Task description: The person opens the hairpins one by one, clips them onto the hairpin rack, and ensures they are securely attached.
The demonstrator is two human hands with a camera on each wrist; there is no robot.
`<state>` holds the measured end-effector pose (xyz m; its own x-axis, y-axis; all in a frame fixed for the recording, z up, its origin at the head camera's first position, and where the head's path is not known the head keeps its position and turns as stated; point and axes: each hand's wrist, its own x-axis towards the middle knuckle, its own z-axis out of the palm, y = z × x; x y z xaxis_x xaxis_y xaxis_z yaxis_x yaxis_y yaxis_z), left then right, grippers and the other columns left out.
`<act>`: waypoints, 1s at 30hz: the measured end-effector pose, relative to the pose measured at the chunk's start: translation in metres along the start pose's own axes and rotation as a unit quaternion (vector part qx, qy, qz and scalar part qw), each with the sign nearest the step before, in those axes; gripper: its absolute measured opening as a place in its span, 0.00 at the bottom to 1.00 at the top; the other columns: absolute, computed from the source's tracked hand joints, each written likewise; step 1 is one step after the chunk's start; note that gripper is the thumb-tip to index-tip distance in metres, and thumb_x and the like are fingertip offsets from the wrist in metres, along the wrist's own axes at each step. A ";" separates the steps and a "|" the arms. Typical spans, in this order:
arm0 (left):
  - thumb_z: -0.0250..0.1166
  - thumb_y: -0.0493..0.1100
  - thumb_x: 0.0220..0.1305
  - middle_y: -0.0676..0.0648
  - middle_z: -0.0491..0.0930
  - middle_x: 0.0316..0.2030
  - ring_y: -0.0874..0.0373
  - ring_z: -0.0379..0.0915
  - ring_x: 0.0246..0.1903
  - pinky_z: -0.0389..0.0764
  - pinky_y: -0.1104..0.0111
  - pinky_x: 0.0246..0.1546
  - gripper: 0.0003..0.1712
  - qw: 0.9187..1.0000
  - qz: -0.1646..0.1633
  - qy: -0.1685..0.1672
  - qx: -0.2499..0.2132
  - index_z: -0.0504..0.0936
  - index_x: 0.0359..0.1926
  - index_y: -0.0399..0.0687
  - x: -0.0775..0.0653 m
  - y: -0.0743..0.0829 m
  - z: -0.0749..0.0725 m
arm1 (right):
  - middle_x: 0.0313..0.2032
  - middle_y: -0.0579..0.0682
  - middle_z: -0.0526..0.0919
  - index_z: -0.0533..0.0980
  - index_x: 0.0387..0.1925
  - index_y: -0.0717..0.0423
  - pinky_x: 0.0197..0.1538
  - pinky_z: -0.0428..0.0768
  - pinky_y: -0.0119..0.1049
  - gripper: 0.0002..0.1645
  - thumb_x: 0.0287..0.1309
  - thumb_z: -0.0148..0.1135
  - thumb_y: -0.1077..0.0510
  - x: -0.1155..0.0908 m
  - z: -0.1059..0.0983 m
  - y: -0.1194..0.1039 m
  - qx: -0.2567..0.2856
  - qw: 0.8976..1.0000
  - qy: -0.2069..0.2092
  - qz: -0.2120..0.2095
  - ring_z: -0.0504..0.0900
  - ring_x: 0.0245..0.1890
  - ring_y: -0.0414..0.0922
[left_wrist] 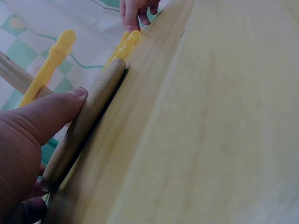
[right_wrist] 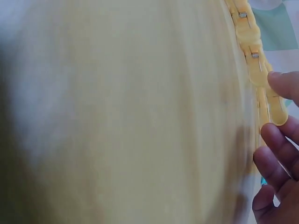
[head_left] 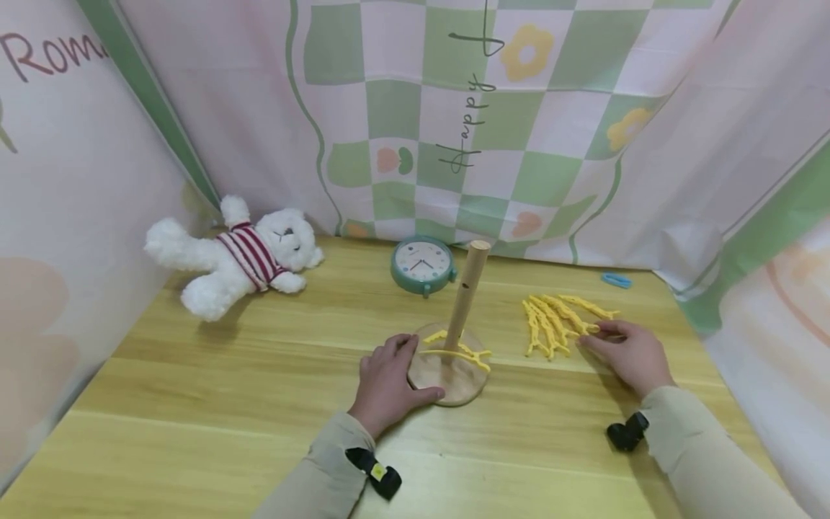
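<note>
My left hand (head_left: 392,389) grips the left edge of a round wooden base (head_left: 457,389), thumb in front and fingers behind. A wooden post (head_left: 465,295) stands up from it. A yellow clothespin (head_left: 467,352) straddles the post close to its foot, its two arms on either side. At the right, several yellow clothespins (head_left: 543,313) lie side by side on the table. My right hand (head_left: 632,355) pinches the near end of one clothespin (right_wrist: 279,112) between thumb and index finger, the other fingers curled below. Small metal springs show on these clothespins in the right wrist view.
Behind the base lies a round teal clock (head_left: 423,265). A white teddy bear (head_left: 243,259) in a striped shirt lies at the back left. One small blue item (head_left: 616,280) is at the back right of the wooden table (head_left: 259,389). Patterned curtains (head_left: 454,108) enclose it.
</note>
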<state>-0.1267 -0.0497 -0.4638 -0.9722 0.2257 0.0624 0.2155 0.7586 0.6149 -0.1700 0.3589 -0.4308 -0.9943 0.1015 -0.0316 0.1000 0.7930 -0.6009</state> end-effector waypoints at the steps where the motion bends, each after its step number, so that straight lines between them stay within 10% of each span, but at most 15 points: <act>1: 0.73 0.72 0.47 0.46 0.64 0.70 0.46 0.64 0.64 0.60 0.49 0.58 0.59 1.000 0.000 0.000 0.000 0.65 0.75 0.50 0.000 0.000 0.000 | 0.54 0.66 0.81 0.74 0.61 0.66 0.52 0.73 0.56 0.45 0.60 0.64 0.32 -0.001 0.000 0.000 0.001 1.000 0.006 0.002 0.80 0.52 0.62; 13: 0.74 0.72 0.47 0.46 0.65 0.70 0.47 0.64 0.63 0.60 0.50 0.58 0.59 1.000 0.000 0.004 -0.001 0.65 0.75 0.50 -0.001 0.000 0.000 | 0.43 0.58 0.86 0.81 0.52 0.63 0.35 0.75 0.28 0.35 0.59 0.69 0.37 -0.017 -0.005 -0.017 -0.011 0.999 0.026 -0.040 0.80 0.37 0.44; 30: 0.73 0.72 0.48 0.45 0.64 0.70 0.46 0.64 0.64 0.60 0.51 0.57 0.59 1.000 -0.003 0.000 0.008 0.64 0.75 0.49 0.000 0.002 -0.002 | 0.29 0.43 0.84 0.87 0.39 0.53 0.29 0.71 0.32 0.15 0.53 0.77 0.49 -0.046 0.000 -0.072 -0.013 0.988 0.032 -0.153 0.74 0.27 0.39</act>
<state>-0.1261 -0.0494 -0.4616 -0.9734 0.2214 0.0592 0.2116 0.7693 0.6028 -0.1313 0.2970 -0.3856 -0.9738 -0.1084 0.1999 -0.2036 0.8075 -0.5537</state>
